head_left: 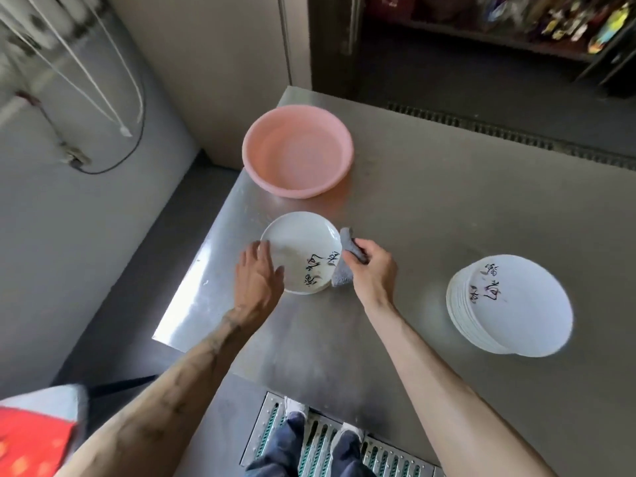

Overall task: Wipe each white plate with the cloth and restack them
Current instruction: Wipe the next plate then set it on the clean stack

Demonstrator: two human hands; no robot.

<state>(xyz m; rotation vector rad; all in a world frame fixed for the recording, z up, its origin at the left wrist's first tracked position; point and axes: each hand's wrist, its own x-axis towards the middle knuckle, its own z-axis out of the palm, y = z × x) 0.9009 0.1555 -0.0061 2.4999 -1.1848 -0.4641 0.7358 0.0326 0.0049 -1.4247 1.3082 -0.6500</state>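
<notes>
A white round plate (299, 249) with black brush lettering is held on the steel worktop (430, 208), and a grey cloth (344, 275) is pressed against its right rim.
The plate's left rim is covered by the left grip (258, 273), its fingers laid flat and spread; the cloth is bunched in the right grip (370, 266), fingers curled round it. A pink round plastic basin (297, 151) is set just behind the plate, and a stack of white lettered plates (516, 304) is set well apart to the right.

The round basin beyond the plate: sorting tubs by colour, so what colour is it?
Plain pale pink, the round plastic basin; head view shows it best.
</notes>
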